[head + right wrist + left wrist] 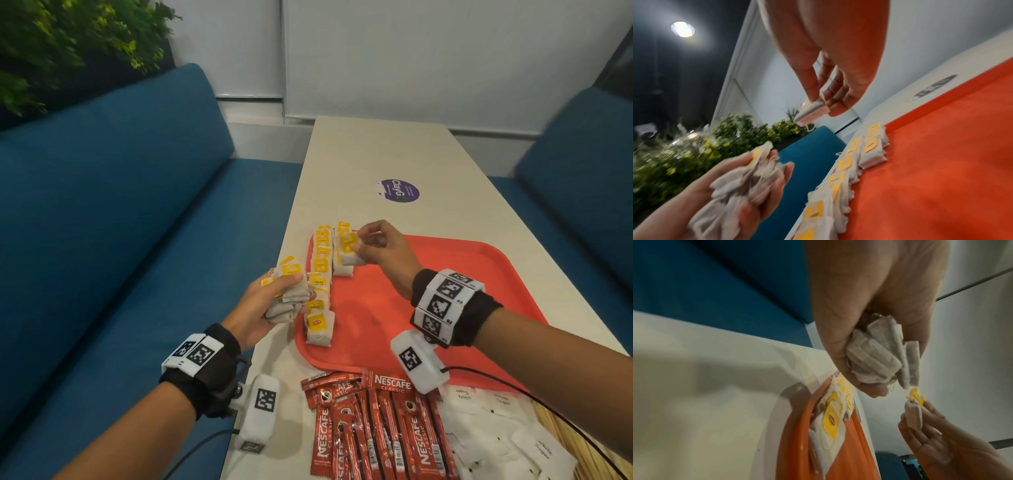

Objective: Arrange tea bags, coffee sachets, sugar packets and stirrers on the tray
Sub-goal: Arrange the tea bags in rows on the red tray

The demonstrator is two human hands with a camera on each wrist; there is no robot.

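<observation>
A red tray [445, 274] lies on the white table, with a long row of yellow-tagged tea bags [320, 274] along its left edge and a shorter second row [342, 269] beside it. My left hand [270, 301] grips a bundle of tea bags [291, 291] just left of the tray; the same bundle [879, 352] shows in the left wrist view. My right hand [373, 245] pinches a single tea bag [349, 248] above the second row; that bag [812, 112] hangs from thumb and fingers in the right wrist view.
Red Nescafe coffee sachets [370, 428] lie in a heap at the table's near edge, with white sugar packets [496, 435] and wooden stirrers [561, 435] to their right. A purple sticker [399, 191] marks the table beyond the tray. Blue sofas [120, 222] flank the table.
</observation>
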